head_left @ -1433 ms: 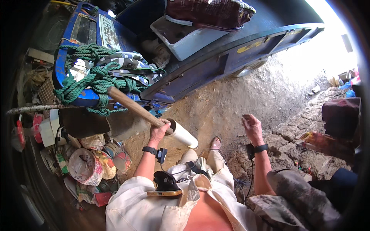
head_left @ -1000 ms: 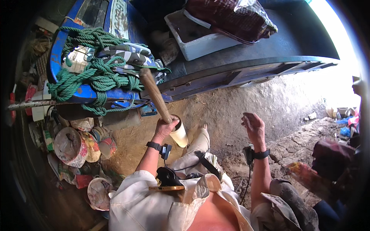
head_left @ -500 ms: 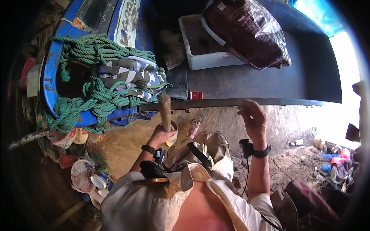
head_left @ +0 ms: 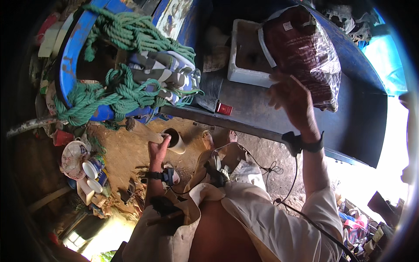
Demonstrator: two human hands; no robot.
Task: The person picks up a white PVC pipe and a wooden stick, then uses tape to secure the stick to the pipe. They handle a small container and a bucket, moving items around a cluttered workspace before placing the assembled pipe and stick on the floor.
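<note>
My left hand [head_left: 158, 151] is closed around a thick wooden stick with a rounded end [head_left: 143, 132], now tilted to the left. Beside its fingers is a pale cylindrical container [head_left: 176, 144] with a dark opening; whether the hand touches it I cannot tell. My right hand [head_left: 293, 102] is raised over the dark boat-like hull [head_left: 244, 98], fingers apart and holding nothing. It is nearest to a shiny burgundy woven sack [head_left: 305, 52], which leans over a white foam box [head_left: 251, 77]. A small red packet [head_left: 224, 109] lies near the hull's edge.
Coiled green rope [head_left: 126, 32] and a camouflage-patterned cloth bag [head_left: 163, 70] lie on the blue end at left. A bucket [head_left: 75, 158] and several containers stand on the floor at lower left. Colourful litter [head_left: 355, 225] is heaped at lower right.
My right hand has moved out over the hull toward the sack. The wooden stick, upright before, has tipped to the left in my left hand. The whole view has shifted and turned.
</note>
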